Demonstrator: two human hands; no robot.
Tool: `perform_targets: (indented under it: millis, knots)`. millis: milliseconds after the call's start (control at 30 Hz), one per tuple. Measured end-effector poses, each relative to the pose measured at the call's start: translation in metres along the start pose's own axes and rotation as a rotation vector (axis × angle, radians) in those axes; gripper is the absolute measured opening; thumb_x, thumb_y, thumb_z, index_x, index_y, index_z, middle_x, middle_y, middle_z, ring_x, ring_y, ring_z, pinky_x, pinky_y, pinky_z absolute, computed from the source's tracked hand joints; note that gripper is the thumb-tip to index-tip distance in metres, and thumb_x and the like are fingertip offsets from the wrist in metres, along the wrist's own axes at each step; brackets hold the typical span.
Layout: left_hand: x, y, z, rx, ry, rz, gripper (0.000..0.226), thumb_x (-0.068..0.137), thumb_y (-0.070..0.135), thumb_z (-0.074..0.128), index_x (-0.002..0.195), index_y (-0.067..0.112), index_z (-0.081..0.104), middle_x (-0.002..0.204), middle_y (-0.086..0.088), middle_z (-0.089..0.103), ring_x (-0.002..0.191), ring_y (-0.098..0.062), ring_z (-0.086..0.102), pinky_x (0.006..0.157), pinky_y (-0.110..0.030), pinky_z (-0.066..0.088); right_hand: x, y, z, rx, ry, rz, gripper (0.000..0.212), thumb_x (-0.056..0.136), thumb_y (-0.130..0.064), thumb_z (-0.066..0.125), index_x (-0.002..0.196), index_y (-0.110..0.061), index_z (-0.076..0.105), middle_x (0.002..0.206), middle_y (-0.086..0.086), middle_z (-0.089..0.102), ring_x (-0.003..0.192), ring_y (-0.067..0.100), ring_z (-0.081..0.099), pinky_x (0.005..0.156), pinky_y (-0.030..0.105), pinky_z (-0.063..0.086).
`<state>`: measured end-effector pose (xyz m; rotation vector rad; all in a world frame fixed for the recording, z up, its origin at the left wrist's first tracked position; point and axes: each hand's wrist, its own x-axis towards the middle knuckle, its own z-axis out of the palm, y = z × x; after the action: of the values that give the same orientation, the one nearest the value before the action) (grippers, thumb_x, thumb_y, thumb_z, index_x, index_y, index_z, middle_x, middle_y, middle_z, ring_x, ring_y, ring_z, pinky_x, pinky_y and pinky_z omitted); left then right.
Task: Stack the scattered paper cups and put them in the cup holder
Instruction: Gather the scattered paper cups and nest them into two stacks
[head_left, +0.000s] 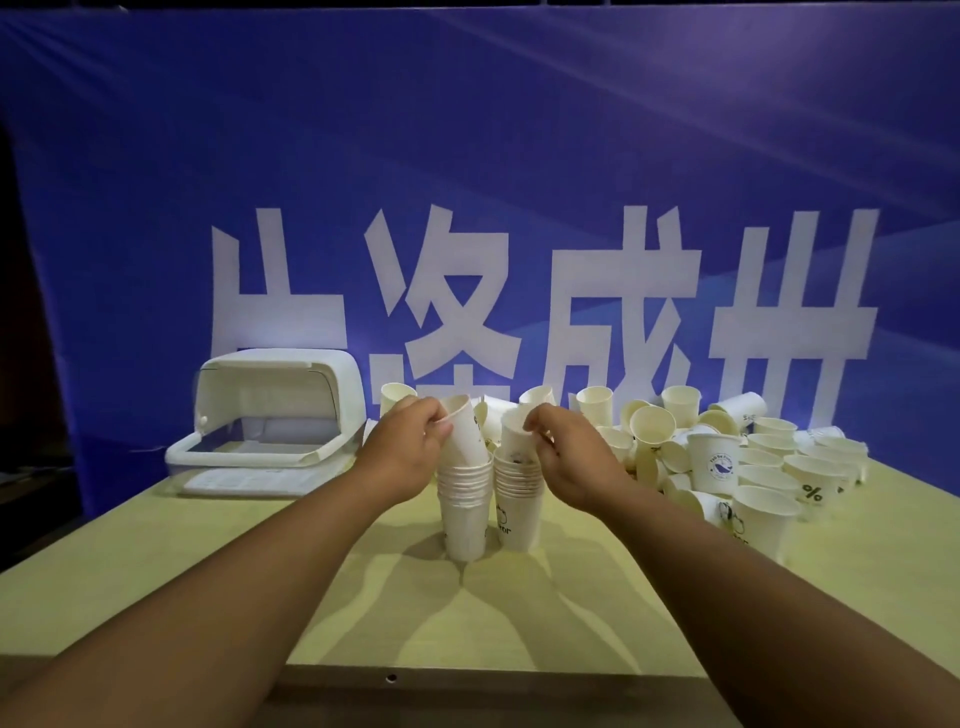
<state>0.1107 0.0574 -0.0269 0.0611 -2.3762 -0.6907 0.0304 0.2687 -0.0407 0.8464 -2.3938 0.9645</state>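
- White paper cups fill the middle of our view: two stacks stand upright and just beside each other on the pale yellow-green table (519, 634).
- Our left grip (410, 449) pinches the rim of a tilted cup (465, 434), thumb and fingers curled on its edge. The cup's base sits in the top of the left stack (465, 512).
- Our right grip (571, 460) holds another cup (513, 431) by its rim, fingers curled round it. This cup rests in the top of the right stack (519, 512).
- Loose cups (727, 457) lie heaped at the far right of the table, some upright, some on their sides, several with printed marks.
- At the far left, the white cup holder (260, 415) stands with its lid raised, well apart from both stacks. We cannot tell whether any cups are in it.
- Behind everything hangs a blue banner (467, 156) with large white characters.
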Motion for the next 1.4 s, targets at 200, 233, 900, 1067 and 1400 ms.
perform_targets:
  millis: [200,233,900,1067,1400]
  knots:
    - [0.002,-0.004,0.02,-0.206,-0.017,-0.139,0.051,0.096,0.05,0.059,0.141,0.03,0.045,0.149,0.003,0.036,0.128,-0.021,0.049,0.105,-0.041,0.046,0.005,0.004,0.008,0.111,0.042,0.148,0.049,0.1,-0.044,0.055,0.144,-0.024,0.049,0.145,0.002,0.054,0.127,0.025,0.054,0.101,0.039,0.048]
    - [0.002,-0.005,0.024,-0.22,-0.033,-0.177,0.059,0.095,0.054,0.058,0.146,0.029,0.042,0.152,0.002,0.038,0.131,-0.022,0.049,0.107,-0.043,0.044,0.006,0.004,0.012,0.156,0.002,0.203,0.055,0.1,-0.047,0.054,0.148,-0.022,0.046,0.147,0.004,0.052,0.128,0.027,0.054,0.1,0.04,0.047]
    - [0.032,-0.116,0.082,-0.323,-0.032,-0.525,0.032,0.102,0.047,0.045,0.133,0.04,0.051,0.116,-0.003,0.064,0.097,-0.022,0.063,0.091,-0.048,0.056,0.06,0.114,0.065,0.166,-0.024,0.367,0.04,0.105,-0.021,0.047,0.143,-0.029,0.045,0.123,-0.001,0.06,0.104,0.018,0.057,0.093,0.035,0.048]
    - [0.057,-0.142,0.103,-0.209,-0.149,-0.434,0.055,0.105,0.031,0.047,0.15,0.054,0.025,0.111,-0.01,0.066,0.085,-0.023,0.062,0.082,-0.04,0.055,0.087,0.136,0.093,-0.176,-0.197,0.215,0.073,0.096,-0.034,0.065,0.151,-0.052,0.021,0.131,0.002,0.05,0.119,0.023,0.053,0.099,0.038,0.048]
    - [0.103,-0.161,0.124,-0.039,-0.306,-0.323,0.045,0.101,0.03,0.052,0.141,0.041,0.033,0.106,-0.005,0.065,0.093,-0.02,0.064,0.07,-0.033,0.048,0.094,0.148,0.113,-0.379,0.043,0.257,0.062,0.09,-0.039,0.068,0.145,-0.03,0.041,0.135,-0.004,0.057,0.117,0.02,0.056,0.098,0.037,0.05]
